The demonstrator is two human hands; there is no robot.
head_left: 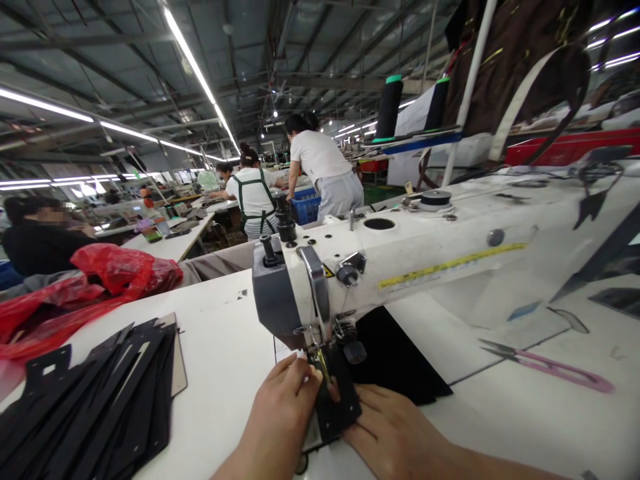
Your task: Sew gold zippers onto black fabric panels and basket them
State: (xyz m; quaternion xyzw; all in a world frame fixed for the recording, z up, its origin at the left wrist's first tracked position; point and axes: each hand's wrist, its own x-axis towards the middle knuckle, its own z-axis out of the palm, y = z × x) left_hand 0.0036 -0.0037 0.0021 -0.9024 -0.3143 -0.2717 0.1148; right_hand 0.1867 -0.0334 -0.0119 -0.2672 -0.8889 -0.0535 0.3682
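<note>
A: What's hardest to make out here?

B: The stitching spot. The sewing machine's head (280, 293) and the left hand (283, 410) crowd it, so I can't see where the needle meets the black piece (337, 410).

A: And how do the fingers stand?

B: On the left, thumb and forefinger are drawn close together at the piece's left edge; I can't tell whether they pinch it or only press. The right hand (395, 430) lies low along the right edge, fingers nearly straight and side by side. Its fingertips are partly out of sight, so I can't tell its grip either. Both forearms run off the bottom.

A: Where exactly is the piece, and what does it look like?

B: On the white table (215, 393), between the hands, its far end under the machine. It's flat, narrow and dark, with rounded near corners and tiny pale dots. A gold toothed strip (323, 365) shows near the far end; the brownish patch just below it is too small to name.

A: Anything else cut off?

B: The fanned stack of black pieces (115, 393) spills past the picture's left and bottom edges. Beyond the right hand, a black sheet (395, 363) slips behind the machine's head, partly hidden. The pink-handled snips (555, 367) lie fully visible, well apart from both hands
</note>
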